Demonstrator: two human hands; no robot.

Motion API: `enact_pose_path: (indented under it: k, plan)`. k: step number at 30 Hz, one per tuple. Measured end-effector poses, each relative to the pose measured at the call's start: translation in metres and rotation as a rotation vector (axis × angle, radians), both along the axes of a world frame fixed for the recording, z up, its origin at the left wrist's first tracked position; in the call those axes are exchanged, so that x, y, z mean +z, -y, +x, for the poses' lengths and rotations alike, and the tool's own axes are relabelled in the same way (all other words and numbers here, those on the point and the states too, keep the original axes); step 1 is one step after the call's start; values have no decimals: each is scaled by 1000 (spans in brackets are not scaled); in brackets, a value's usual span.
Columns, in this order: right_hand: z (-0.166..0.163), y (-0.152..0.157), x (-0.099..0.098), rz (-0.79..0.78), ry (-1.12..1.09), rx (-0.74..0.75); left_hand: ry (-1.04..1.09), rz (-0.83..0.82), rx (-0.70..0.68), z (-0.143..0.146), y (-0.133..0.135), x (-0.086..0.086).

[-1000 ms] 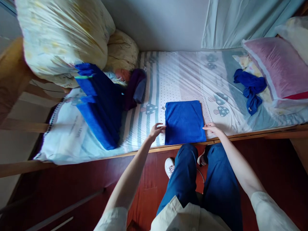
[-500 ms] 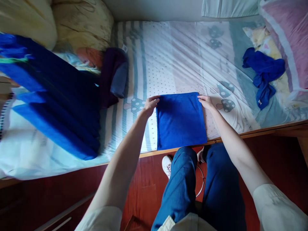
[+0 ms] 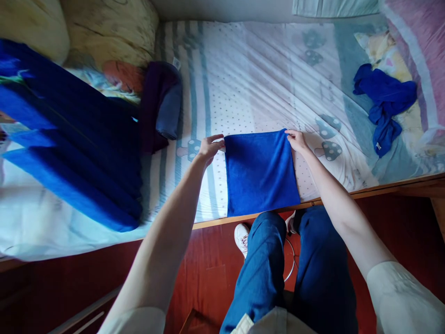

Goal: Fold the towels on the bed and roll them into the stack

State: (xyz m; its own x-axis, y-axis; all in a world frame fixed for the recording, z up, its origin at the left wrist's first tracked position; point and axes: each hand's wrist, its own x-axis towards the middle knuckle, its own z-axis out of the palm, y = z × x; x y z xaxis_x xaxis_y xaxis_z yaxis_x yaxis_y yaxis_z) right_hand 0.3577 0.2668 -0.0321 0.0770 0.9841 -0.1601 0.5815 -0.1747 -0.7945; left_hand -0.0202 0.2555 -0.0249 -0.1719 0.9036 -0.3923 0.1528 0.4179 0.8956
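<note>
A folded blue cloth (image 3: 261,174) lies as a near square on the bed's front edge, with its stitched hem at the far side. My right hand (image 3: 296,140) pinches its far right corner, which is lifted slightly, and creases run down from there. My left hand (image 3: 210,147) is just beside the far left corner, its index finger and thumb apart and the fingertips at the cloth's edge. Whether those tips still touch the fabric is hard to see.
Stacked blue cloths (image 3: 86,139) cover the left of the bed, beside a rolled purple and grey cloth (image 3: 169,104). A crumpled blue cloth (image 3: 385,99) lies at the right, near a pink pillow (image 3: 415,51). The bed's wooden edge (image 3: 212,223) runs before my knees.
My left hand has slid left off the cloth's corner, its finger and thumb parting. The right hand has raised its corner a little, and creases now show in the cloth.
</note>
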Motion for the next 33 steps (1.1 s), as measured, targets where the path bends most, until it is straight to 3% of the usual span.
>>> enact_pose_path:
  k: [5, 12, 16, 20, 23, 26, 30, 33]
  plan:
    - [-5, -8, -2, 10, 30, 30, -231, 24, 26, 9, -10, -2]
    - [5, -9, -9, 75, -11, -62, -289, 69, 136, 9, -26, -8]
    - [7, -16, -14, 93, 15, -37, -346, 47, 132, 5, -30, -7]
    - [-17, 2, -14, 187, 210, 15, -506, 266, 33, 26, -8, -3]
    - [-45, 38, -9, 264, 322, 256, -592, 440, -189, 52, 26, -5]
    - [-55, 66, -8, 257, 414, 483, -617, 481, -400, 65, 51, -14]
    - [-43, 56, -9, 209, 529, 392, -714, 465, -422, 59, 46, -25]
    - [-49, 50, -6, 196, 583, 341, -778, 473, -426, 65, 46, -24]
